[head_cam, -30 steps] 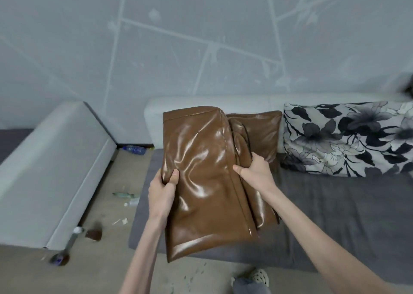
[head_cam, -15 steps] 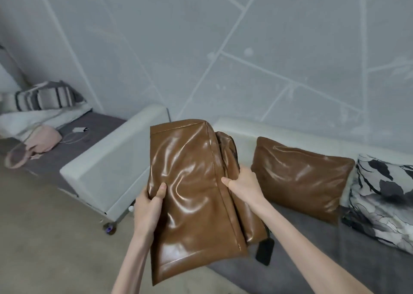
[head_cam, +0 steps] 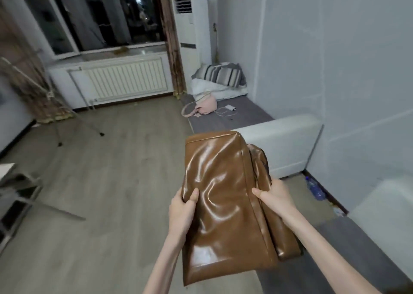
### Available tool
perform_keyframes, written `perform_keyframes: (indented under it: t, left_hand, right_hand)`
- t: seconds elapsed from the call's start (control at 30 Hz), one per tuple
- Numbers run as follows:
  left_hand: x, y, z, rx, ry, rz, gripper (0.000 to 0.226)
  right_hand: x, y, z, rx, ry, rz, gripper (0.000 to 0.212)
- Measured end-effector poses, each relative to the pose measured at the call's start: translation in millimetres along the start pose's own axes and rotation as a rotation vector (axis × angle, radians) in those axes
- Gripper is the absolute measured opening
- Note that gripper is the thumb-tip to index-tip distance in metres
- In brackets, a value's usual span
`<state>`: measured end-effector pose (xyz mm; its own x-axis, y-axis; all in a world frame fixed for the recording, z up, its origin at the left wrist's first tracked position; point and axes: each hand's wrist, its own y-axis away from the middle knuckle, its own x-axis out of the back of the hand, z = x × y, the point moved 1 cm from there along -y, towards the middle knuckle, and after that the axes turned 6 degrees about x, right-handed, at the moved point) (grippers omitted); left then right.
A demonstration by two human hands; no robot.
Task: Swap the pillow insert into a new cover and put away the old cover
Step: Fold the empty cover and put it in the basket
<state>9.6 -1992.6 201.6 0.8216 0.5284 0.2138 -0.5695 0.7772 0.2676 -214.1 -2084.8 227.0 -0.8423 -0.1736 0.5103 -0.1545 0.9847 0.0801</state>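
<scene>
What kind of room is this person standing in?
Probably a lived-in living room at home: a grey sofa runs along the wall, a radiator sits under the window, and a tall air-conditioner stands in the corner.

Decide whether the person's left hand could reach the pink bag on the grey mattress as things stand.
Probably not: the left hand has its grip on the glossy brown leather cover, and the pink bag lies well across the room, beyond the white sofa arm.

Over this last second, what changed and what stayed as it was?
The view swung left, off the sofa and its brown and floral pillows, onto the wood floor, radiator and window. Unchanged: left hand and right hand hold the folded brown cover, same grip.
</scene>
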Motion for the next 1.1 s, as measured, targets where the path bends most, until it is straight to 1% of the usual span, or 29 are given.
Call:
perform_keyframes:
  t: [0.07,0.13,0.2,0.27,0.33,0.43,0.53,0.67,0.83,1.0,1.1]
  left_hand:
    - [20.0,-7.7,2.6,0.015,0.014,0.094,0.017]
    - [40.3,-11.6,3.0,0.018,0.023,0.190,0.019]
    - [61.3,-11.1,-0.5,0.042,0.030,0.297,0.028]
    - [83.0,-4.8,-7.9,0.085,0.054,0.394,0.037]
    - [104.8,7.8,-19.3,0.128,0.075,0.488,0.032]
    - [136.2,36.5,-40.6,0.184,0.124,0.657,0.015]
    - [163.0,76.1,-63.1,0.239,0.205,0.817,0.012]
    - [191.6,130.6,-90.1,0.300,0.300,0.993,0.012]
    - [222.4,182.2,-116.7,0.307,0.363,1.120,0.017]
    - [267.4,220.9,-142.3,0.293,0.392,1.178,0.019]
    - [300.5,248.8,-161.4,0.288,0.401,1.216,0.019]
  right_hand:
    - [-23.3,-25.2,-17.1,0.056,0.025,-0.081,0.028]
    - [-50.3,-46.4,-32.8,0.111,0.039,-0.166,0.026]
    - [-79.8,-60.3,-47.0,0.168,0.043,-0.253,0.025]
    - [-111.2,-66.5,-59.3,0.211,0.046,-0.344,0.028]
    - [-146.0,-66.3,-69.3,0.255,0.040,-0.449,0.027]
    - [-200.2,-53.4,-83.1,0.320,0.049,-0.616,0.020]
    - [-245.8,-21.8,-97.9,0.392,0.064,-0.768,0.017]
    - [-291.9,31.5,-113.2,0.504,0.100,-0.943,0.017]
    - [-329.9,95.2,-128.7,0.617,0.112,-1.033,0.021]
    - [-360.7,154.6,-148.3,0.696,0.118,-1.055,0.015]
    - [-384.3,197.3,-159.2,0.738,0.110,-1.076,0.016]
